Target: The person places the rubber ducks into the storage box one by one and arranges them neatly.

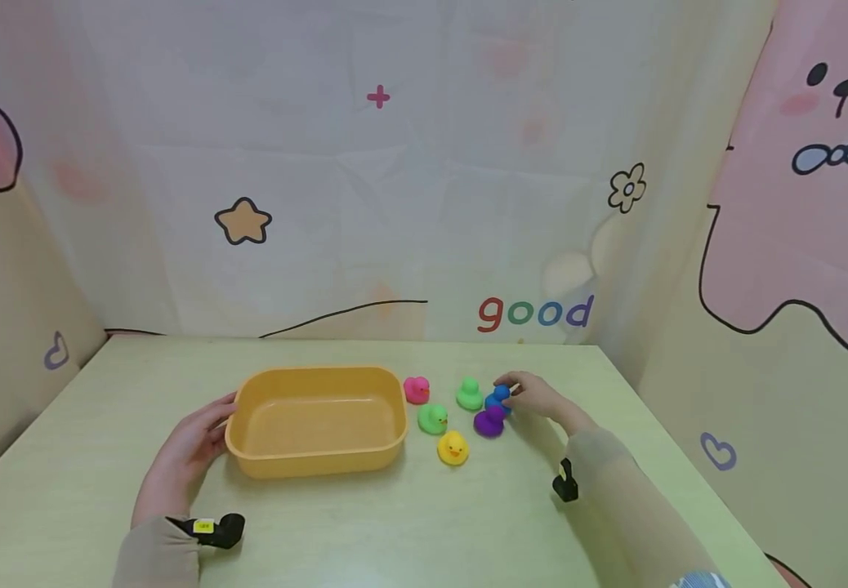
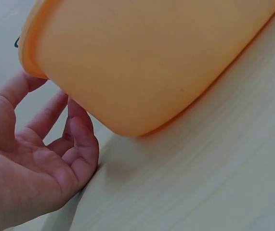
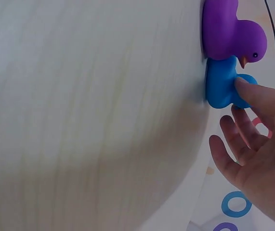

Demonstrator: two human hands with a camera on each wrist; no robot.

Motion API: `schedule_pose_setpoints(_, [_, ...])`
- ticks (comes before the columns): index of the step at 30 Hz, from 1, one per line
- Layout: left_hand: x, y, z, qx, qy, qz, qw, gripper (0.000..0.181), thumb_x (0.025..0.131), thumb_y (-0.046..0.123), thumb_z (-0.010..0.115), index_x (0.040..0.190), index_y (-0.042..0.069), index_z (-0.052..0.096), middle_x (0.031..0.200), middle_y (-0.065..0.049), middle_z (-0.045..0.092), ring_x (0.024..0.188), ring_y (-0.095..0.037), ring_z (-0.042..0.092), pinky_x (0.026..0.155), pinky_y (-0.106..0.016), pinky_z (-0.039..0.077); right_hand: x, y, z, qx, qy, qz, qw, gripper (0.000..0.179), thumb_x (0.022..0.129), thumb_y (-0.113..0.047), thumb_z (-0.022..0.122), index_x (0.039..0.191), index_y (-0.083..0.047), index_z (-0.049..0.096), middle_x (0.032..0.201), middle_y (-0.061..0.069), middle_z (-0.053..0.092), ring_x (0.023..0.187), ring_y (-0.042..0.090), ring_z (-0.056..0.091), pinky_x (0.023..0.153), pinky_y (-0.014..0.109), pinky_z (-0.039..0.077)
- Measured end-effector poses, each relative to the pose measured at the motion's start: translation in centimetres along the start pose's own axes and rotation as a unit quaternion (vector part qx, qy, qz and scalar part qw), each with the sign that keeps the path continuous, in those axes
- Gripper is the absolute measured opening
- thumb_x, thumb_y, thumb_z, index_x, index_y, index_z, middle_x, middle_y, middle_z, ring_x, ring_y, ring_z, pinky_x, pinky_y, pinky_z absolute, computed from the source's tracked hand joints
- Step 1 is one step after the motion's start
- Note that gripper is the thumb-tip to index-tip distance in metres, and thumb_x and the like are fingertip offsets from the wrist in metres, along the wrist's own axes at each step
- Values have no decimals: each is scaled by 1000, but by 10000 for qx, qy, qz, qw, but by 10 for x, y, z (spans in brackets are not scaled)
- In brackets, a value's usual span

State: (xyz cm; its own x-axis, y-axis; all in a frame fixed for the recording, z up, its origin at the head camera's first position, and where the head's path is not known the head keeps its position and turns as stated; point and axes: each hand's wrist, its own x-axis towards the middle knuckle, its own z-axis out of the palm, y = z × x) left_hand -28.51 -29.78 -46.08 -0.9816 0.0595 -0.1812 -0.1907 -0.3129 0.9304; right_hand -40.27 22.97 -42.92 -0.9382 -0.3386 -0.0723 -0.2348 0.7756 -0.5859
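A yellow-orange plastic basin (image 1: 321, 467) stands on the table. My left hand (image 1: 192, 445) touches its left end; in the left wrist view its fingertips (image 2: 37, 83) meet the outside just under the rim, with the other fingers loosely bent beside the wall. On the right, my right hand (image 1: 537, 398) pinches the head of a blue rubber duck (image 3: 220, 86) between thumb and a finger. The duck sits on the table against a purple rubber duck (image 3: 221, 29). Close by are a green duck (image 1: 470, 396), another green duck (image 1: 433, 419), a yellow duck (image 1: 453, 448) and a pink duck (image 1: 417, 389).
The pale wooden table (image 1: 365, 531) reaches back to a printed cloth wall (image 1: 424, 204). More printed cloth closes off both sides. The pink duck sits right beside the basin's right end.
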Motion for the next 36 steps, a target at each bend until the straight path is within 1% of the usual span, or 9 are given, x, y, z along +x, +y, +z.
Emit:
schedule_pose_setpoints(4, [1,0,0,7,22,-9,10000,17,99,25,59,93,39,67,96,24,67,92,0,64,79,-19,52,-1,2,0,70,68,32,9999,33,92,-7,63,123,3,58,117,21,59,99,29,55,88,39,51])
schedule_pose_setpoints(7, [1,-1,0,67,49,-30,10000,15,99,26,60,105,37,66,96,25,66,93,1,64,80,-19,52,-2,3,0,49,231,56,9997,31,91,-10,65,119,2,59,112,20,60,97,28,55,84,38,51])
schedule_pose_setpoints(11, [3,-1,0,203,103,-111,9997,46,98,29,60,143,28,48,96,27,64,93,2,63,82,-18,52,-6,6,0,-68,578,22,9983,30,89,-14,69,114,2,61,106,18,61,95,29,57,82,37,51])
schedule_pose_setpoints(14, [3,-1,1,275,171,-174,9993,66,98,31,60,154,16,30,95,27,63,93,2,63,82,-18,53,-8,6,-1,-178,876,38,9960,30,88,-16,72,109,2,62,103,17,62,94,29,57,82,39,51])
schedule_pose_setpoints(19, [2,-2,2,249,199,-182,9993,69,97,31,62,155,15,28,95,27,63,93,2,64,82,-18,53,-11,-2,-2,-229,1425,286,9891,32,87,-22,73,103,3,63,105,19,63,96,32,57,86,42,49])
schedule_pose_setpoints(23, [0,-2,1,160,188,-145,9996,46,97,31,62,141,30,49,95,27,65,92,2,65,82,-18,53,-12,-8,0,-263,1797,533,9819,34,85,-25,73,97,3,60,105,20,62,97,33,55,86,44,47])
schedule_pose_setpoints(26, [-1,-2,1,192,204,-134,9995,50,97,31,61,145,27,45,95,27,64,92,2,65,82,-18,53,-11,-9,4,-288,2007,756,9763,35,84,-27,74,93,2,58,99,18,60,92,29,53,83,41,46])
schedule_pose_setpoints(30, [0,-2,2,266,214,-121,9993,72,97,32,61,156,12,24,95,28,63,93,2,64,83,-17,53,-11,-10,10,-228,2108,1039,9717,35,84,-29,74,88,0,54,86,11,53,83,24,48,72,32,40])
schedule_pose_setpoints(36, [1,0,2,353,211,-187,9990,75,98,34,60,156,10,20,98,27,59,94,2,63,84,-17,52,-11,-12,14,-348,2028,1264,9704,35,84,-29,75,82,-1,53,77,6,50,76,21,46,66,27,37])
